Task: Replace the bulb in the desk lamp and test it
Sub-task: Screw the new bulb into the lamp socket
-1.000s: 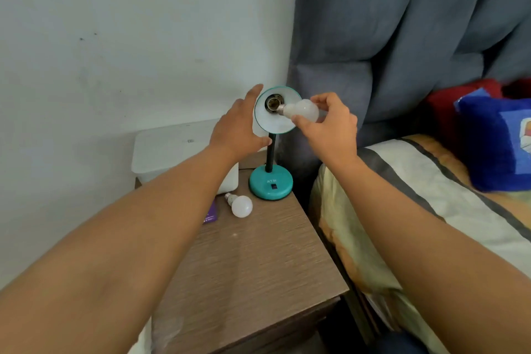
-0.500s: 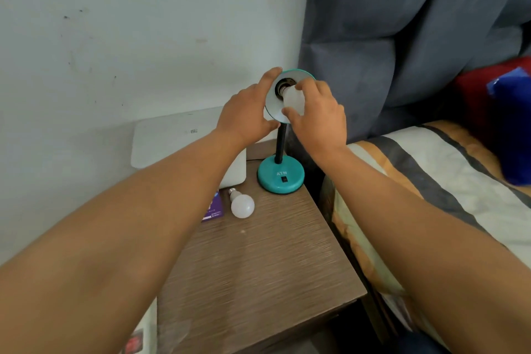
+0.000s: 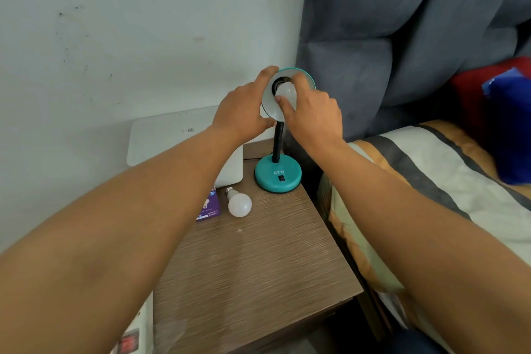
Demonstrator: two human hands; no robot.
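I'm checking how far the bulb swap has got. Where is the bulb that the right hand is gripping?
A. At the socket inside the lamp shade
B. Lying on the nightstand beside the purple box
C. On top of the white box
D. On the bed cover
A: the right hand holds the bulb at the socket inside the lamp shade, which the left hand steadies.

bulbs (image 3: 286,92) (image 3: 239,204): 2 | lamp (image 3: 278,175): 1 | hands (image 3: 242,112) (image 3: 313,118): 2 | box (image 3: 209,205): 1
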